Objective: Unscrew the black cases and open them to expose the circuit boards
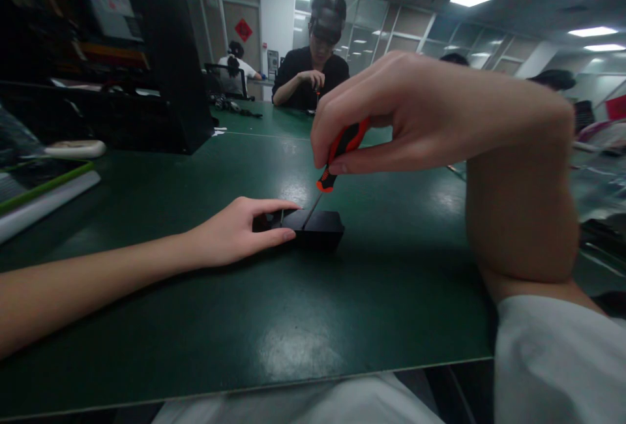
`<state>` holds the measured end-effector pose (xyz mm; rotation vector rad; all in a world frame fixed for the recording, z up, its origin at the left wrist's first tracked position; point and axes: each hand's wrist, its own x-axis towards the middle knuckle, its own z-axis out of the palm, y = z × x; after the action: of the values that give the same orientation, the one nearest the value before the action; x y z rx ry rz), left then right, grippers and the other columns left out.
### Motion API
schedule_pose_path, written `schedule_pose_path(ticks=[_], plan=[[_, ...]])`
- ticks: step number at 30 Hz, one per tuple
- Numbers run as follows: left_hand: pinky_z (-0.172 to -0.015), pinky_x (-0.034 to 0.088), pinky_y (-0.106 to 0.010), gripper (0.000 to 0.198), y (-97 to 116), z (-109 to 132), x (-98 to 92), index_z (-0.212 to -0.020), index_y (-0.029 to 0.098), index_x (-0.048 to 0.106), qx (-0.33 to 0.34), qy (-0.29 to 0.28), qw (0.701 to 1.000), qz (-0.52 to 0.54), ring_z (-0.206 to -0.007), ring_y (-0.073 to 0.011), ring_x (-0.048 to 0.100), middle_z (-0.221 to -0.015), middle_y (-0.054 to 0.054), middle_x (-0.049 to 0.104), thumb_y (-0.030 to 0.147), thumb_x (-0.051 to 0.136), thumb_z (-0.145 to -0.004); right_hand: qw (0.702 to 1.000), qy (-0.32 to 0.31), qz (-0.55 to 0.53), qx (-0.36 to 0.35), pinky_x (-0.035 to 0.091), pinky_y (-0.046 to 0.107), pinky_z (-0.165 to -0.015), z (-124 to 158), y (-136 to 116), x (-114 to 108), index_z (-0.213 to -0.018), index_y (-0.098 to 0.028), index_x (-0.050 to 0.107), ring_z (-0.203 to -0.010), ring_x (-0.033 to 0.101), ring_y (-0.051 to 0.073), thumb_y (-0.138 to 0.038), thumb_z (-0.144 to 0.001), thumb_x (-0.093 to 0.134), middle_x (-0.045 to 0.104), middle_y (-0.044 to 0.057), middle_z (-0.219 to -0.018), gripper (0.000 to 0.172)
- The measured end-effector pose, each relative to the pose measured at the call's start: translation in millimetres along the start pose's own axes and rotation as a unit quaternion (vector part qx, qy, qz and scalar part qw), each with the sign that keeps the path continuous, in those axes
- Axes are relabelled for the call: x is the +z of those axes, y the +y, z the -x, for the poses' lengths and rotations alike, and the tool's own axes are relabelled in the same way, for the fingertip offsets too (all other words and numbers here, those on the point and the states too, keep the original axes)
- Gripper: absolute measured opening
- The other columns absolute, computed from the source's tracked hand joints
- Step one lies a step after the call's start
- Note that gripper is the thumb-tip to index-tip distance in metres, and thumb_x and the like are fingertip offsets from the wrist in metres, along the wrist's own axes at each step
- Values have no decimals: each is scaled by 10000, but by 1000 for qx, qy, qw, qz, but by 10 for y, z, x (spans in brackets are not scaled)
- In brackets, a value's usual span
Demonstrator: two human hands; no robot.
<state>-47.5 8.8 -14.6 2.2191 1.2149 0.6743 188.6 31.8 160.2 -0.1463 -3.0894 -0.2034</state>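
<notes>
A small black box-shaped object point(320, 231) lies on the green tabletop; its exact kind does not show. My left hand point(239, 231) grips its left end, thumb along the near side and fingers on the far side. Above it, my right hand point(386, 117) is closed round the red and black handle of a screwdriver point(345, 143). The thin shaft slants down to the left, and its tip meets the top of the black object. Part of the handle is hidden behind my fingers.
A black shelf unit point(166, 52) stands on the left, beside a green-edged tray point(49, 186) and a white rounded object point(75, 149). Across the table point(293, 333) sits a person in black point(313, 72). Clear plastic bags point(604, 169) lie at the right.
</notes>
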Motion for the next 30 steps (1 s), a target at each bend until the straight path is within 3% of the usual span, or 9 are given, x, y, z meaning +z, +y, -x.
schedule_pose_path(ticks=[4,7,11,17,21,24,26,30], plan=[[-982,497,-382,633,-6,-4,2,-1374,232,627,-1,-1,1000,1,-1106,-295,662,-1271,-61,708,618,611,-872,999,-20,-7,33,529,233,-920,-22,2,26,-1123,-147,663,-991,615,76,-453,-986,477,655,-15,-1063,383],[-972,502,-382,639,5,-2,-1,-1375,225,622,-4,-5,1000,-1,-1084,-290,667,-1263,-65,710,623,602,-876,1000,-10,-13,25,511,254,-977,-33,4,30,-1131,-155,656,-1036,608,85,-401,-998,462,655,-16,-1070,341],[-990,488,-371,634,19,2,-2,-1368,228,628,-8,1,1000,-5,-1111,-290,658,-1275,-56,705,628,605,-876,1000,-5,-20,-21,509,235,-963,-33,-13,21,-1179,-158,631,-1105,584,94,-254,-951,539,630,-2,-1185,264],[-996,480,-368,618,6,2,-2,-1366,235,630,-3,-1,1000,-4,-1113,-288,661,-1266,-50,707,619,611,-881,1000,11,13,25,516,258,-932,-34,-53,36,-1110,-156,656,-1020,611,100,-425,-982,474,657,-10,-1075,348],[-1009,474,-371,625,0,2,-5,-1365,231,631,-1,2,1000,-3,-1139,-293,651,-1283,-52,701,622,615,-877,1000,0,16,-2,510,220,-917,-26,-66,32,-1176,-175,631,-1081,598,99,-430,-980,490,634,-10,-1184,350],[-988,485,-370,624,-7,-2,-4,-1370,233,625,0,-2,1000,-3,-1113,-290,662,-1267,-52,708,620,612,-881,999,16,49,7,514,205,-848,-18,-67,39,-1194,-165,628,-981,620,83,-460,-969,523,650,-12,-1120,386],[-988,485,-369,620,-12,-4,-2,-1373,233,622,2,-3,1000,-2,-1108,-286,663,-1262,-53,709,618,608,-886,997,36,61,23,512,204,-846,-18,-69,45,-1186,-156,633,-937,628,71,-407,-978,526,664,-17,-1079,343],[-1008,473,-367,626,-12,-5,1,-1368,224,626,5,1,1000,-6,-1140,-291,648,-1275,-55,704,620,608,-884,1000,17,17,-9,479,172,-947,-14,-77,32,-1210,-146,614,-1093,587,63,-263,-959,551,641,-23,-1191,284]])
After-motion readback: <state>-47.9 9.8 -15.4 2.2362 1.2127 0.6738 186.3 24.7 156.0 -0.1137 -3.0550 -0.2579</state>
